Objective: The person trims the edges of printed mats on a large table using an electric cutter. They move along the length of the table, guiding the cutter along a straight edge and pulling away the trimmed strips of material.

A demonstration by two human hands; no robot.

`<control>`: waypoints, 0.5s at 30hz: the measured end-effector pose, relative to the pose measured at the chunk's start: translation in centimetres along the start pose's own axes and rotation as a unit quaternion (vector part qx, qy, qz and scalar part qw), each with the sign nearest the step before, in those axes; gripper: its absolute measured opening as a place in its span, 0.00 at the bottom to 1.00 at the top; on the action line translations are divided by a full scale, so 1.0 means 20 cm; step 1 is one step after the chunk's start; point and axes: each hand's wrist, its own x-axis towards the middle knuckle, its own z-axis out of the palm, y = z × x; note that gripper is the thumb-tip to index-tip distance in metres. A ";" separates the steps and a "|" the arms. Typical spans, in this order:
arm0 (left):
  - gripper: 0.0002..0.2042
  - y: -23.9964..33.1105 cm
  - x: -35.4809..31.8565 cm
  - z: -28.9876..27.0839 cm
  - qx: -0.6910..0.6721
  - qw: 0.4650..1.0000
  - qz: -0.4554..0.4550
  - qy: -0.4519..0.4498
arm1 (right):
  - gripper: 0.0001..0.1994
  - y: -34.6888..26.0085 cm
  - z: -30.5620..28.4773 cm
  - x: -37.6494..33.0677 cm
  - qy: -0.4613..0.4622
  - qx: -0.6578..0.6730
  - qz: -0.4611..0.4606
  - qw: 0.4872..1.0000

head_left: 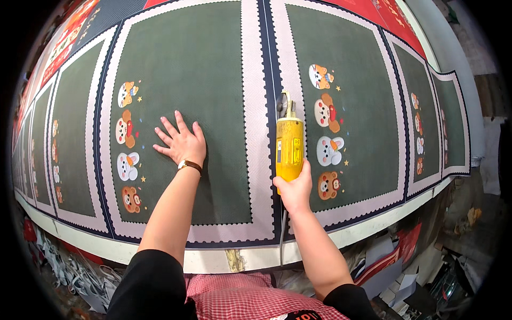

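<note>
A long printed mat sheet [186,58] lies over the table, its dark green panels framed by pink scalloped borders. Flat on one green panel, with fingers spread, rests my left hand [184,141], a watch [190,166] at its wrist. My right hand [296,189] is wrapped round the back of a yellow electric rotary cutter [290,146]. The cutter's round blade [281,105] is over the dark navy strip [271,58] between two panels. A slit line shows in the strip ahead of the blade. Cartoon animal heads [127,160] run down each panel's left side.
A power cord [282,240] runs from the cutter over the pale table edge [213,256]. Red printed sheets [394,24] lie at the far side. Below the table are white scrap strips [80,272] at left and cardboard pieces [381,266] at right.
</note>
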 end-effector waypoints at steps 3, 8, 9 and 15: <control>0.29 0.01 0.00 -0.01 -0.003 1.000 0.001 0.003 | 0.29 0.00 0.04 0.10 0.003 0.010 -0.014 1.000; 0.29 0.01 0.00 -0.02 -0.002 1.000 0.001 -0.002 | 0.29 -0.07 0.09 0.27 0.013 0.004 -0.032 0.999; 0.29 0.01 0.00 -0.02 0.001 1.000 0.001 -0.001 | 0.29 -0.10 0.10 0.30 0.010 -0.006 -0.030 0.999; 0.30 0.01 0.00 -0.01 0.001 1.000 0.004 0.009 | 0.28 -0.15 0.18 0.51 0.015 0.009 -0.046 0.999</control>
